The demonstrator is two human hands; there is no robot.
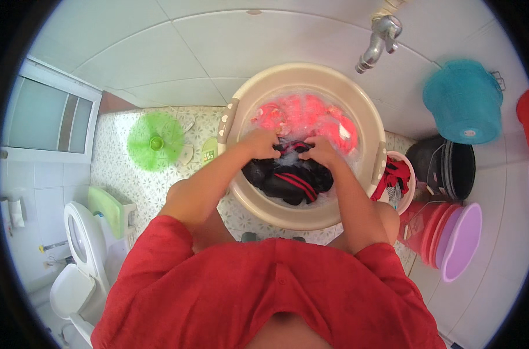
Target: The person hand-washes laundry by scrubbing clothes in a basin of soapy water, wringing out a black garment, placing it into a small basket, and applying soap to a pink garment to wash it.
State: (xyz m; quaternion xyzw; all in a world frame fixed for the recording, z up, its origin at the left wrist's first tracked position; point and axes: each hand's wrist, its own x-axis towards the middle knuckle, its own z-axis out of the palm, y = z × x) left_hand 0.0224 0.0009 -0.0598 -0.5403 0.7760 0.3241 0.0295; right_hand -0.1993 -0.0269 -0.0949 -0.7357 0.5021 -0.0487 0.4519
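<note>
A large beige basin (237,186) with handles at its sides stands on the floor in front of me, holding sudsy water. Inside it, a black garment with red stripes (293,185) lies wet and bunched on the near side. My left hand (262,144) grips its far edge with curled fingers. A short way to the right, my right hand (320,151) pinches the same cloth, and red trim shows between the two hands. Behind them, bright pink clothes (302,113) float among the suds, touching neither hand.
A metal tap (382,42) juts from the wall at upper right. Rightward are a teal basket (465,104), black buckets (459,170), a small tub of clothes (396,177) and red and purple buckets (439,235). A green round object (159,154), green-topped stool (108,210) and toilet (78,232) stand left.
</note>
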